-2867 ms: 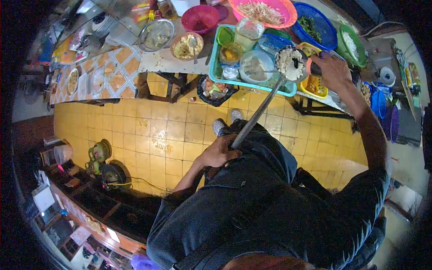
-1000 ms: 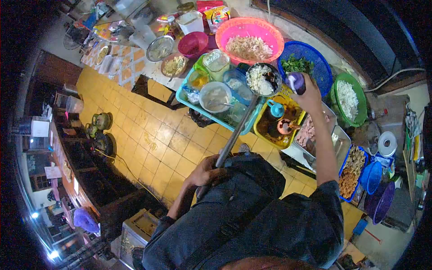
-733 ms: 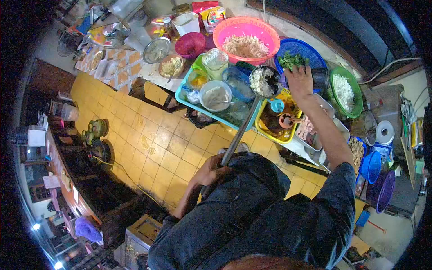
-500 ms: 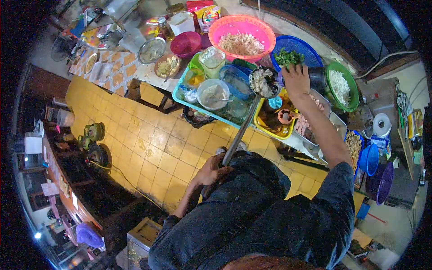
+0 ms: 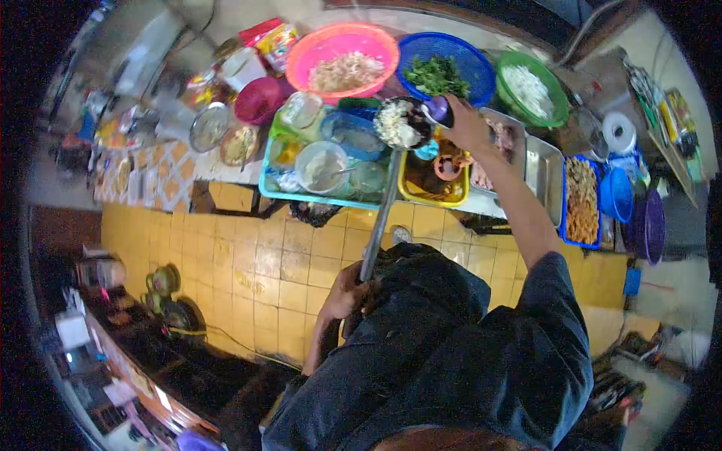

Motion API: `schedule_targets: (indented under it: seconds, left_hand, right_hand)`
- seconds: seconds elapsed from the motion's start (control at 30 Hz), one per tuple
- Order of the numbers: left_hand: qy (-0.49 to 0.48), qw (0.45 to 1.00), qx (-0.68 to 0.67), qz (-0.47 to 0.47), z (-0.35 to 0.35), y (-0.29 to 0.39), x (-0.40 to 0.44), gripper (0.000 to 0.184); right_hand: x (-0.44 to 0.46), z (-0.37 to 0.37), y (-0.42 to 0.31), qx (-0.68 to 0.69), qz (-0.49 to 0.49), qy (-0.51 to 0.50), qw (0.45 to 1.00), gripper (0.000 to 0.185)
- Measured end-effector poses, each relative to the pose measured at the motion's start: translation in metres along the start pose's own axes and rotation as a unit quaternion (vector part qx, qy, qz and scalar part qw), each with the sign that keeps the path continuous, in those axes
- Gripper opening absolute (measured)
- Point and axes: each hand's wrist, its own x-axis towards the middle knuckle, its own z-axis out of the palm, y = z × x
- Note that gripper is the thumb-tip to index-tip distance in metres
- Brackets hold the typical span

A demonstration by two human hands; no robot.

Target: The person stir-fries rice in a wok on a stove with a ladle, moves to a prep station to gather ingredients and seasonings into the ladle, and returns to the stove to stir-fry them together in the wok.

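My left hand (image 5: 347, 292) is closed round the long handle of a ladle (image 5: 382, 218). Its round bowl, up by the table, carries pale chopped food (image 5: 396, 124) with a dark patch on the right side. Over that side, my right hand (image 5: 468, 126) grips a dark bottle with a purple cap (image 5: 437, 109), tilted toward the ladle; my fingers hide most of its body. Just below the ladle's bowl sits a yellow tray (image 5: 432, 197) with dark sauce and a small orange cup (image 5: 449, 167). Left of it is a light-blue tray (image 5: 323, 198) of tubs.
Behind stand a pink basin (image 5: 301, 52) of pale shreds, a blue basket (image 5: 481, 68) of greens and a green basket (image 5: 553, 113) of white pieces. Metal trays (image 5: 543, 169) and a blue tray (image 5: 583, 242) lie to the right. A gas cylinder (image 5: 162, 279) stands on the floor.
My view has turned, shifting the table leftward. My right hand has tipped the bottle closer over the ladle. The left hand still grips the handle.
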Motion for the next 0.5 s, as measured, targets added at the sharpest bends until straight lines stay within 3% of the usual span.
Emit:
schedule_targets:
  seconds: [0.07, 0.1, 0.17, 0.2, 0.3, 0.4, 0.43, 0.5]
  left_hand:
    - [0.018, 0.999, 0.003, -0.032, 0.002, 0.016, -0.003, 0.021]
    - [0.004, 0.999, 0.015, -0.037, 0.0, 0.012, -0.001, 0.021]
    - [0.026, 0.997, -0.067, -0.022, -0.006, -0.003, 0.003, 0.013]
    - [0.07, 0.996, -0.053, -0.022, -0.003, -0.004, 0.003, 0.011]
    - [0.062, 0.996, -0.037, -0.053, 0.001, 0.011, 0.009, 0.011]
    - [0.039, 0.996, -0.056, -0.049, 0.013, 0.03, 0.017, 0.013]
    - [0.043, 0.996, -0.064, -0.048, 0.017, 0.034, 0.021, 0.013]
    - [0.043, 0.997, -0.033, -0.054, 0.022, 0.038, 0.032, 0.012]
  right_hand:
    - [0.004, 0.02, 0.016, 0.109, -0.022, 0.053, 0.992, 0.073]
    - [-0.001, 0.013, 0.011, 0.185, 0.038, 0.029, 0.982, 0.074]
    - [-0.005, 0.032, 0.026, 0.22, 0.093, 0.04, 0.97, 0.074]
    - [-0.01, 0.046, 0.034, 0.23, 0.089, 0.057, 0.967, 0.075]
    - [-0.024, 0.044, 0.04, 0.238, 0.103, 0.041, 0.965, 0.08]
    - [-0.034, 0.052, 0.078, 0.285, 0.037, 0.043, 0.957, 0.083]
    - [-0.039, 0.034, 0.085, 0.258, 0.022, 0.052, 0.965, 0.079]
    - [-0.045, -0.01, 0.101, 0.235, 0.083, 0.011, 0.968, 0.063]
